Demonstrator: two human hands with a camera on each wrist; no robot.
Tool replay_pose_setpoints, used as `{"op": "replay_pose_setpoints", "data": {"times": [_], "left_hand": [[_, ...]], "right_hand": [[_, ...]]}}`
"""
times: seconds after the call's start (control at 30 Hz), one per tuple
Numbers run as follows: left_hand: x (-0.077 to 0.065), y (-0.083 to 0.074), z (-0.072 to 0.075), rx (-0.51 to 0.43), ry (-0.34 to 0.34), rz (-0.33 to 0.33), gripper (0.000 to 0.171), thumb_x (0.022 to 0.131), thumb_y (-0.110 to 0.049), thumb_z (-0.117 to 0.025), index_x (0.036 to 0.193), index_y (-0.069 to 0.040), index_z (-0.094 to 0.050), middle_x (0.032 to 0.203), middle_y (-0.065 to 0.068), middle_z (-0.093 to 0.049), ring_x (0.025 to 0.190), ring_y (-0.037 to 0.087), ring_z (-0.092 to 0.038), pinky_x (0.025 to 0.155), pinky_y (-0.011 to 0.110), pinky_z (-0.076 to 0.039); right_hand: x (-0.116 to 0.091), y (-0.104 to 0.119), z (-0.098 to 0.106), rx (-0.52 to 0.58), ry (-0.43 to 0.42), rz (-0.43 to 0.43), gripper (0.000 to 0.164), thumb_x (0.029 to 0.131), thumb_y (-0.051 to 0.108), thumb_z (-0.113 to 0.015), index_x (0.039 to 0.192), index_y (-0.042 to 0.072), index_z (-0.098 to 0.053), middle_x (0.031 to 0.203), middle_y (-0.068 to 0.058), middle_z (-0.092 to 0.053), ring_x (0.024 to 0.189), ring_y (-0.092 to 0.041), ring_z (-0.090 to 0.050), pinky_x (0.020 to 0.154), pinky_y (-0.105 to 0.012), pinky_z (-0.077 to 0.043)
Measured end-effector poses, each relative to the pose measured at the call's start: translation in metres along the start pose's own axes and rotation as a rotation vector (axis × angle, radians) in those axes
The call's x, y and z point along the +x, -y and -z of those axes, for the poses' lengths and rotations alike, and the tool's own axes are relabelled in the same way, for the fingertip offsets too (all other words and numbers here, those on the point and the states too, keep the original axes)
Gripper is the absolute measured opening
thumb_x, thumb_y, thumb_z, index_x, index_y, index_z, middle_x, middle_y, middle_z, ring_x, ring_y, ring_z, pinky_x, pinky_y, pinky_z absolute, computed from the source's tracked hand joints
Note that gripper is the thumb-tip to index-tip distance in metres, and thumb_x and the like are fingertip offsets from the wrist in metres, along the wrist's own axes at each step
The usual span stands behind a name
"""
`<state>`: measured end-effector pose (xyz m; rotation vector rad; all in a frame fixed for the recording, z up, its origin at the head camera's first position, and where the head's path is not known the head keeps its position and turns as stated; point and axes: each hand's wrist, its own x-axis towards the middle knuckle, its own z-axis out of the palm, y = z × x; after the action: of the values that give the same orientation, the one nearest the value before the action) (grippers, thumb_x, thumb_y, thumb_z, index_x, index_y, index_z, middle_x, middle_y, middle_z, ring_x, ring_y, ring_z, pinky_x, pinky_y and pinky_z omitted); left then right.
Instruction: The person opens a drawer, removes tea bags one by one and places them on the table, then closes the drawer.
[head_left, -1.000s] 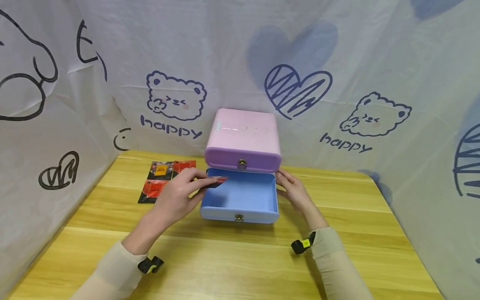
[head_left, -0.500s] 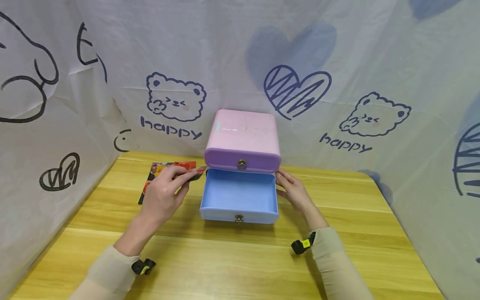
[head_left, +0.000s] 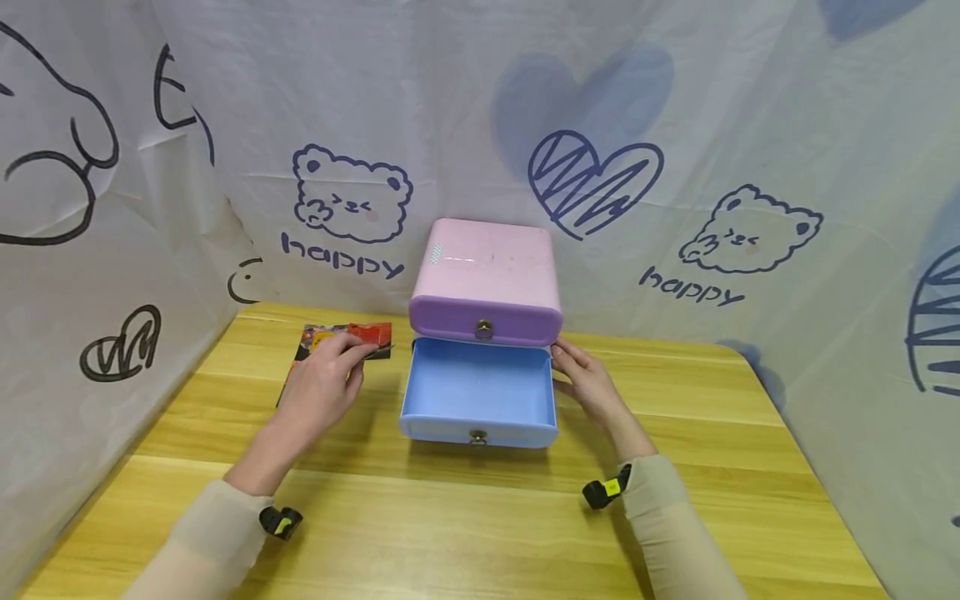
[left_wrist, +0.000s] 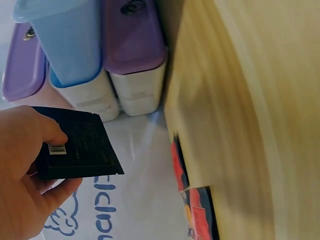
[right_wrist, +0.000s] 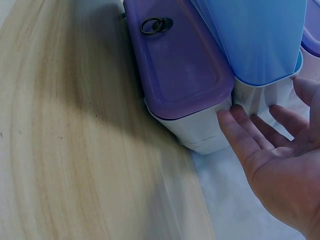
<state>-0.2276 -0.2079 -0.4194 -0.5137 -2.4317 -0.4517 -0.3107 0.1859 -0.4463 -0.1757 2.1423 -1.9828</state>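
My left hand (head_left: 321, 382) pinches a flat black sachet (left_wrist: 87, 145) by its edge, thumb on the side with a barcode. In the head view the hand is left of the drawer unit (head_left: 487, 258), above several red-and-black sachets (head_left: 371, 333) that it partly covers. The blue middle drawer (head_left: 480, 431) of the unit is pulled out, and its visible floor is bare. On the unit's right side my right hand (right_wrist: 285, 165) rests its fingertips, fingers fairly straight, against the white casing beside the blue drawer.
The unit's purple top drawer (head_left: 438, 317) and purple bottom drawer (right_wrist: 180, 65) are closed, each with a ring knob. Behind the wooden table (head_left: 450, 525) hangs a white printed cloth (head_left: 480, 108); another stretch of it borders the left side.
From over the blue drawer's left edge, my left hand has moved left with the sachet, to above the sachets on the table. My right hand and the drawer unit have stayed put.
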Motion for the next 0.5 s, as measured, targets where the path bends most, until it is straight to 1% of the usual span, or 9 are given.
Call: {"op": "replay_pose_setpoints", "data": {"times": [0.1,0.23,0.37,0.5], "left_hand": [[-0.001,0.004,-0.003,0.008,0.071,0.025,0.029,0.091,0.005,-0.066,0.117,-0.002,-0.076,0.110,0.013,-0.068,0.098,0.033,-0.067,0.071,0.046,-0.060],[-0.002,0.009,-0.009,0.032,0.157,0.045,0.028,0.093,0.004,-0.066,0.119,-0.001,-0.075,0.111,0.014,-0.068,0.097,0.032,-0.067,0.075,0.047,-0.060],[-0.002,0.014,-0.016,0.069,0.212,0.049,0.028,0.092,0.003,-0.066,0.117,-0.001,-0.075,0.110,0.013,-0.067,0.097,0.031,-0.066,0.073,0.044,-0.060],[-0.001,0.019,-0.022,0.088,0.259,0.054,0.028,0.091,0.003,-0.066,0.118,0.000,-0.075,0.112,0.013,-0.067,0.100,0.031,-0.065,0.075,0.044,-0.060]], "right_hand": [[0.000,0.000,0.000,0.000,-0.001,0.002,0.058,0.112,0.029,-0.048,0.161,0.002,-0.035,0.164,-0.021,-0.035,0.146,-0.040,-0.041,0.114,-0.051,-0.043],[0.000,0.000,0.000,0.001,0.000,0.003,0.057,0.112,0.029,-0.048,0.161,0.002,-0.035,0.164,-0.021,-0.035,0.145,-0.040,-0.041,0.114,-0.051,-0.043],[0.000,0.000,0.000,-0.002,0.003,0.004,0.057,0.112,0.029,-0.047,0.161,0.002,-0.034,0.164,-0.020,-0.035,0.146,-0.040,-0.041,0.115,-0.051,-0.042],[0.000,0.000,0.000,0.000,0.005,0.006,0.057,0.112,0.028,-0.047,0.161,0.002,-0.034,0.164,-0.020,-0.035,0.146,-0.039,-0.040,0.115,-0.051,-0.042]]}}
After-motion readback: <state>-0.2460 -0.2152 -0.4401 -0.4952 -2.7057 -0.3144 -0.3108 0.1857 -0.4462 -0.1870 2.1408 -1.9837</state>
